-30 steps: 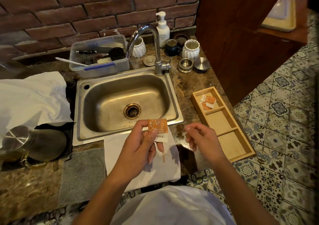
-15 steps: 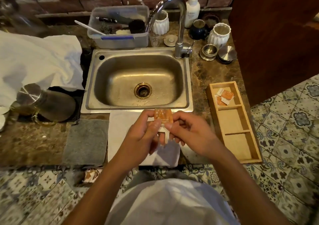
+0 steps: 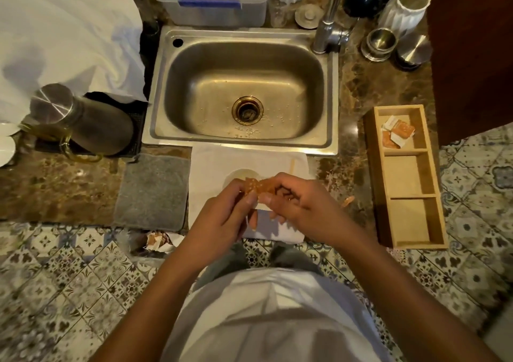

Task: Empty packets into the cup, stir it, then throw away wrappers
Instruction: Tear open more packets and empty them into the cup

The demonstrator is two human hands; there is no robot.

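Both hands pinch one orange packet over the white cloth in front of the sink. My left hand holds its left side and my right hand holds its right side. Just beyond the packet, the pale rim of a cup shows, mostly hidden by my hands. A thin wooden stir stick stands up from behind my right hand. More orange-and-white packets lie in the far compartment of a wooden tray. A torn orange scrap lies on the counter beside my right hand.
A steel sink with a tap lies ahead. A steel kettle lies left, under white cloth. A grey mat sits left of the cloth. Below the counter edge a bin with wrappers shows. Jars and tins crowd the back right.
The view tilted down and closer. My right hand came in from the right and took hold of the packet that my left hand held alone; the packet is now lower, over the cup.
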